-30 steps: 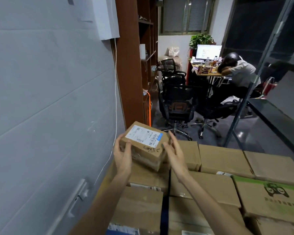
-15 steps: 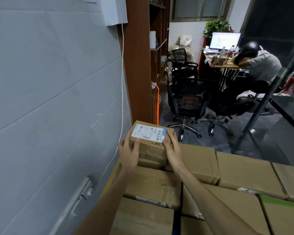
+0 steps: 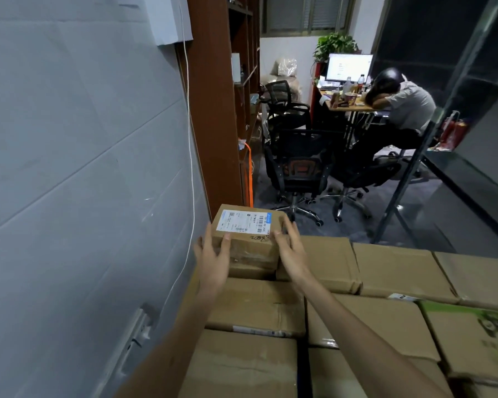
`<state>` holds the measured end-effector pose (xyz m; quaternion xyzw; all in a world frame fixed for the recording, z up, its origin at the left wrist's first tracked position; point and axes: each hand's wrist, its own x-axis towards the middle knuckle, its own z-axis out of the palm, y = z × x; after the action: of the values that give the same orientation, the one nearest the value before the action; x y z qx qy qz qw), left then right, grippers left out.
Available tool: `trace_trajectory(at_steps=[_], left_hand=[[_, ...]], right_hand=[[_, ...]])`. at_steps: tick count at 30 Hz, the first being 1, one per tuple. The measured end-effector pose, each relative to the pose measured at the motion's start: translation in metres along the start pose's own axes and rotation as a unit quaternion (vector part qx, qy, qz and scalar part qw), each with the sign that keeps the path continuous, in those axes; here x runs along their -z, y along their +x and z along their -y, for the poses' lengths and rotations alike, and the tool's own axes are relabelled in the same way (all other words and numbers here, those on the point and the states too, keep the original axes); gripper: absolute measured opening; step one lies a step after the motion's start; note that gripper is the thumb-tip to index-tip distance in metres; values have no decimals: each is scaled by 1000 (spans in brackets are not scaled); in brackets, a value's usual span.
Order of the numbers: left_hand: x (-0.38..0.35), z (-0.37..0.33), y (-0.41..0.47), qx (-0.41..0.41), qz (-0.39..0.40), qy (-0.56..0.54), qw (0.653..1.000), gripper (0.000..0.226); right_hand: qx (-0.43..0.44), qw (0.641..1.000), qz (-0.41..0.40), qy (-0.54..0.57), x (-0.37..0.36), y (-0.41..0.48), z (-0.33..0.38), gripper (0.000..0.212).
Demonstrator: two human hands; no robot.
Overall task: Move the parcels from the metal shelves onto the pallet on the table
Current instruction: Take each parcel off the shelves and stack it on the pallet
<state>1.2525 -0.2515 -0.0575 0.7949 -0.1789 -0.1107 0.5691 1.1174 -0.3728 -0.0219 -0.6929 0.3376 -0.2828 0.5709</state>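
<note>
A small brown parcel (image 3: 249, 239) with a white shipping label on top sits at the far left corner of the stacked cardboard parcels (image 3: 259, 305). My left hand (image 3: 213, 255) lies against its left side with straight fingers, the thumb touching the near face. My right hand (image 3: 290, 251) lies flat against its right side, fingers straight. The parcel rests on a box beneath it. The stack covers whatever is under it, so no pallet shows.
A grey wall (image 3: 84, 182) with a hanging white cord runs close along the left. Behind the stack stand a brown shelf unit (image 3: 213, 110), black office chairs (image 3: 299, 168) and a slanted metal post (image 3: 408, 173). A person leans on a desk (image 3: 354, 106) at the back.
The small parcel has moved forward and down from a tilted hold onto the far left corner of the stack. My fingers have straightened along its sides.
</note>
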Motion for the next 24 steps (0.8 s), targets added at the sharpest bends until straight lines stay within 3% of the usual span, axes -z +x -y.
trace_trajectory(at_steps=[2,4,7,9,16,24], left_hand=[[8,-5,-8,-18,5,61,998,69],[16,-8,-23,-102,15,144,984,68],[22,-19,-51,-261,68,226,936,69],[21,-30,-74,-320,111,239,910,69],[-1,-60,-167,-366,251,241,863,67],[-68,-110,-338,-448,367,193,792,66]], right_hand=[[-4,1000,-24,-4,7,-14,4,55],[-4,999,-47,-21,14,-31,9,56],[11,995,-86,-50,27,-64,16,55],[22,990,-115,-81,36,-89,20,55],[9,960,-214,-178,100,-201,26,57],[-64,894,-383,-222,219,-401,21,58]])
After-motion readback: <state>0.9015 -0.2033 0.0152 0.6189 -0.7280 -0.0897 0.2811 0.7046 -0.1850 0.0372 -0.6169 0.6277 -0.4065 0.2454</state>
